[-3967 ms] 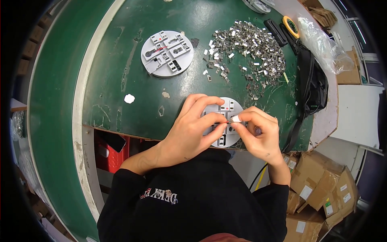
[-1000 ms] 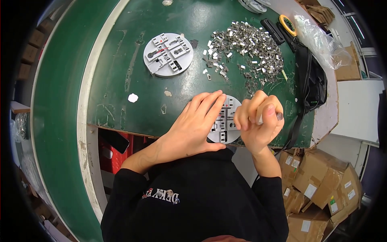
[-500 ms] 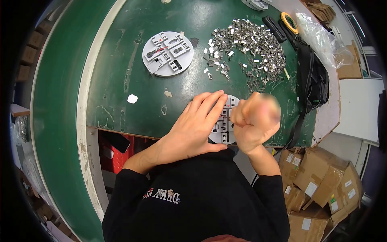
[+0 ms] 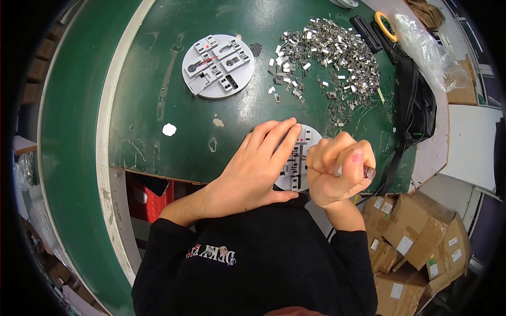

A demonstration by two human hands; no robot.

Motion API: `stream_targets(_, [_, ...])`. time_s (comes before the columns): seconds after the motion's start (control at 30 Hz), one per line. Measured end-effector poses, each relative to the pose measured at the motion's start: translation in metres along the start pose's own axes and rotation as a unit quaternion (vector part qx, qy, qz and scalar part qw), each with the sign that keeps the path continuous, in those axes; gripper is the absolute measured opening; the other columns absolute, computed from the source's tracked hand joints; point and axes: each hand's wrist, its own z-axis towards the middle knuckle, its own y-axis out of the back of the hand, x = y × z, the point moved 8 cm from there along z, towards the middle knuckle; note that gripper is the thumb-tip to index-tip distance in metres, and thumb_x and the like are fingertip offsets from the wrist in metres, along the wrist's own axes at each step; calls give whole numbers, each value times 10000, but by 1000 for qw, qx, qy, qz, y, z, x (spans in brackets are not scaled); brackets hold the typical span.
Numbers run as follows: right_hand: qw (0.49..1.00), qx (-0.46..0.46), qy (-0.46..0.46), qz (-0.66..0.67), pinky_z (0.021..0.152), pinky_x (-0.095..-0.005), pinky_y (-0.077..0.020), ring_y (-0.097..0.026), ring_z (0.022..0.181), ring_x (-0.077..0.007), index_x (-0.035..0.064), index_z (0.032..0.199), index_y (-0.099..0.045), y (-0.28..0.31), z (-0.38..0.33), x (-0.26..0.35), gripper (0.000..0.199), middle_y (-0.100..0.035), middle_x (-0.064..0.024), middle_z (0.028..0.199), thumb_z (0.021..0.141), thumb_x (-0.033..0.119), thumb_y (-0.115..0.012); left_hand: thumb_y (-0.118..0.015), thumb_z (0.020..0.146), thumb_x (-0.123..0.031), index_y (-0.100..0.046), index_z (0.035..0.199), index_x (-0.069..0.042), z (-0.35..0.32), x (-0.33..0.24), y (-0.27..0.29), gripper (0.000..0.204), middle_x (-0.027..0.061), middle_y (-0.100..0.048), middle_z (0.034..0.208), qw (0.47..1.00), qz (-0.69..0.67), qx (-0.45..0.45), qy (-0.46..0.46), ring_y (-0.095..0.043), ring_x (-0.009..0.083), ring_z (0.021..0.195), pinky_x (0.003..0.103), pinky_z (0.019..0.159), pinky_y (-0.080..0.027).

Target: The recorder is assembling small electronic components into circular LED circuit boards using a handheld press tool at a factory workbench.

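My left hand (image 4: 256, 159) lies over the left part of a round grey fixture (image 4: 311, 136) near the table's front edge. Its fingers reach the far rim and its thumb the near rim, holding the disc from both sides. Slots, raised blocks and a small red spot show on the uncovered part. My right hand (image 4: 340, 169) is closed in a fist above the disc's right side, around a tool whose dark rounded handle end (image 4: 370, 173) sticks out; it looks like a screwdriver. Its tip is hidden by the hand.
A second round grey fixture (image 4: 217, 66) lies farther left, with a red strip on it. Many small metal clips (image 4: 337, 63) are heaped at the far right. Beside them are a black bag (image 4: 414, 105), yellow tape roll (image 4: 386, 26) and clear plastic (image 4: 427, 52). Cardboard boxes (image 4: 416, 231) stand right.
My right fist has turned and moved slightly right, so the tool's handle end now shows. My left hand stays on the disc. The whole view has shifted slightly.
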Motion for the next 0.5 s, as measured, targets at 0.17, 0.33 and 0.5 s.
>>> stream_targets(0.17, [999, -1, -20, -37, 395, -263, -222, -223, 450, -89, 142, 689, -357, -2, 3, -2, 290, -401, -17, 556, 966, 171, -438, -870, 633, -260, -377, 1413, 90, 0, -2, 2, 988, 248, -373, 1459, 1000, 3, 5, -3, -403, 378, 1273, 441, 1068, -382])
stream_targets(0.33, [992, 72, -94, 53, 408, -265, -221, -213, 457, -93, 140, 650, -350, 1, 16, -8, 316, -382, -8, 520, 952, 174, -435, -869, 635, -253, -375, 1411, 92, -2, -1, 1, 981, 248, -377, 1453, 1000, 2, 2, -9, -401, 377, 1270, 443, 1068, -380])
stream_targets(0.5, [960, 208, -80, 171, 425, -269, -232, -226, 454, -112, 131, 595, -331, -9, 17, 0, 340, -364, -8, 485, 917, 145, -437, -864, 643, -259, -372, 1423, 83, -2, -1, 1, 984, 230, -381, 1461, 1000, -4, 6, -3, -399, 369, 1275, 443, 1077, -374])
